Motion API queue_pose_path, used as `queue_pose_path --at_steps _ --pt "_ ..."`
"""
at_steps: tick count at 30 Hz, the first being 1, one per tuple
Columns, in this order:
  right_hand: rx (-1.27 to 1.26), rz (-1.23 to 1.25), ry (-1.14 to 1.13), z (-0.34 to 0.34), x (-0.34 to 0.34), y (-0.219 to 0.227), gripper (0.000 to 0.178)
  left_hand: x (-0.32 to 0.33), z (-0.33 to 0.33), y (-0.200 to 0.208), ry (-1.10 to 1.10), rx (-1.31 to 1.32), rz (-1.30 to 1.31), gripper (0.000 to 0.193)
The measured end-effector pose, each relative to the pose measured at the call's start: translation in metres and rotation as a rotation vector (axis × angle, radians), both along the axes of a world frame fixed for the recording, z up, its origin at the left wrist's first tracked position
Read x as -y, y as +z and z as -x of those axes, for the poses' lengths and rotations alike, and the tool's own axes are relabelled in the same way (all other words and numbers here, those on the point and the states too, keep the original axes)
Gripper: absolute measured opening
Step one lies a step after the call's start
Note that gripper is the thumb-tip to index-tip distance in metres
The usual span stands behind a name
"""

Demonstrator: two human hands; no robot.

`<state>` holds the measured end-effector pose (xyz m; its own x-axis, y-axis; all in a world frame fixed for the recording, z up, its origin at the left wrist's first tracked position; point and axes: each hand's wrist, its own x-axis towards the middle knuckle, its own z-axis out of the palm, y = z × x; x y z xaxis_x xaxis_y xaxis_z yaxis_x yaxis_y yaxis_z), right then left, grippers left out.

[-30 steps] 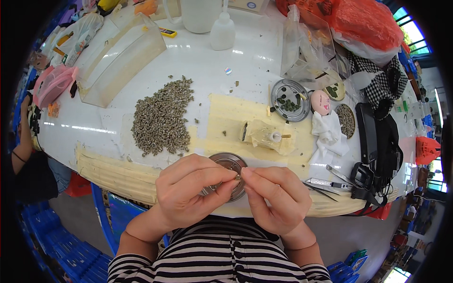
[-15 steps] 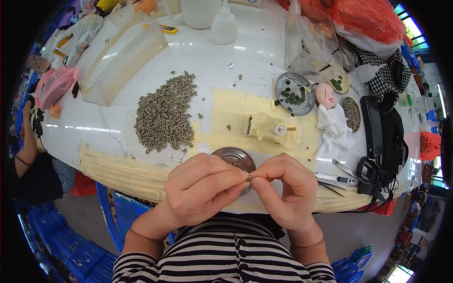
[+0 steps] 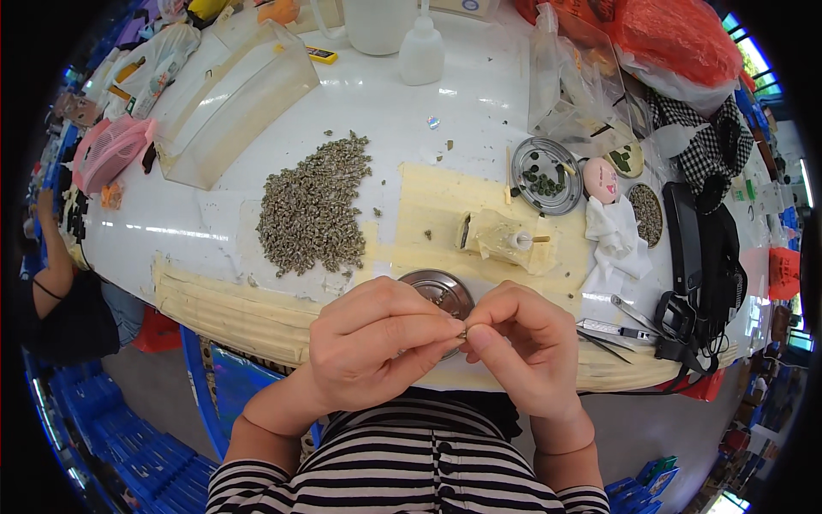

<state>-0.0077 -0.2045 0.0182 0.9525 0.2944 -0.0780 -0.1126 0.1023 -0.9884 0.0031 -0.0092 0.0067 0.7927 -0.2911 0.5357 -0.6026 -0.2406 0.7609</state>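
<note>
My left hand and my right hand meet at the table's front edge, fingertips pinched together. Between them is a tiny metallic piece, mostly covered by the fingers. Just behind the fingertips sits a round steel dish with a few small bits in it, its near side hidden by my hands. Beyond my left hand a large pile of small metallic pieces is spread over the white table. Past my right hand stands a block wrapped in yellowish tape, with a white nozzle and a short stick on it.
Right of the block are a round dish of dark green pieces, crumpled tissue and a bowl of small pieces. A utility knife lies near the front edge. A clear plastic trough and a white squeeze bottle stand farther back.
The view has shifted slightly, so the table's contents appear a little farther right. Both hands keep their pinch on the tiny piece, with slight finger movement.
</note>
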Motion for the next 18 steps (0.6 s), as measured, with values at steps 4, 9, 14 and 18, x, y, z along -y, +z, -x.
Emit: queue_pose_path --at_steps 4,9,14,18 --pt "-0.034 -0.030 0.025 -0.0013 0.0001 -0.0030 0.005 -0.0014 -0.0022 -0.0024 -0.026 -0.039 0.050 0.022" --pt "0.081 0.059 -0.052 0.0004 -0.0024 -0.0016 0.005 -0.0002 -0.0013 -0.0017 0.000 -0.006 0.024 0.022" --pt "0.493 0.287 -0.176 -0.0020 -0.0038 -0.0030 0.014 0.0033 -0.0001 -0.0038 0.100 0.062 -0.034 0.022" --pt "0.742 0.453 -0.211 -0.0023 -0.0064 -0.0023 0.024 0.0029 -0.0003 -0.0029 0.143 0.042 -0.031 0.023"
